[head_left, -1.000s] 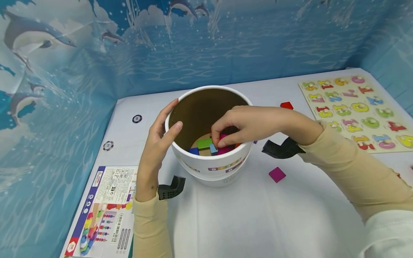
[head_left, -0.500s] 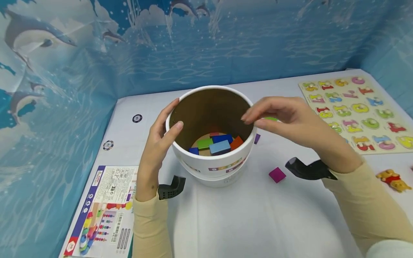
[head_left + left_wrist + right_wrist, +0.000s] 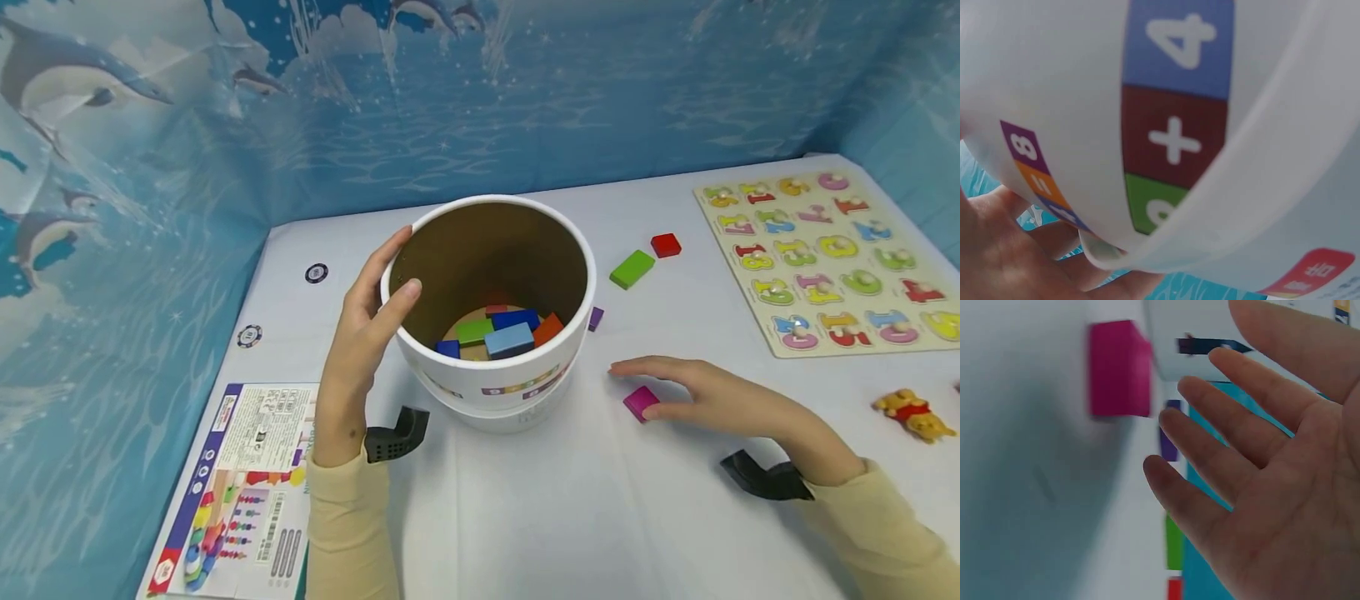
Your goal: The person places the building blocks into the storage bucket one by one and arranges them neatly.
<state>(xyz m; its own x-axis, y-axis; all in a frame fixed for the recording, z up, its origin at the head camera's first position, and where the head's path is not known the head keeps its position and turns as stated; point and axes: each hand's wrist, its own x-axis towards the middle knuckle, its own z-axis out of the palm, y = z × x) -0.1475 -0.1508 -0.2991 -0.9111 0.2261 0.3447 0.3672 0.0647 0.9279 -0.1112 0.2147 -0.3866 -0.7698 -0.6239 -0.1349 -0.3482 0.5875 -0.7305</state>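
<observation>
My left hand grips the upper left of a white bucket, its thumb over the rim. Printed number tiles cover the bucket's side in the left wrist view, with fingers against the wall. Inside lie several coloured blocks, among them a light blue block, a green block and an orange block. Right of the bucket, my right hand hovers spread around a magenta block on the table. In the right wrist view the fingers are apart from this magenta block.
Beyond the right hand lie a green block, a red block and a purple block. A number puzzle board is at right, with a bear figure below. A printed box and two chips lie left.
My right hand has come out of the bucket and moved right and down to the magenta block on the table. The left hand keeps its place on the bucket.
</observation>
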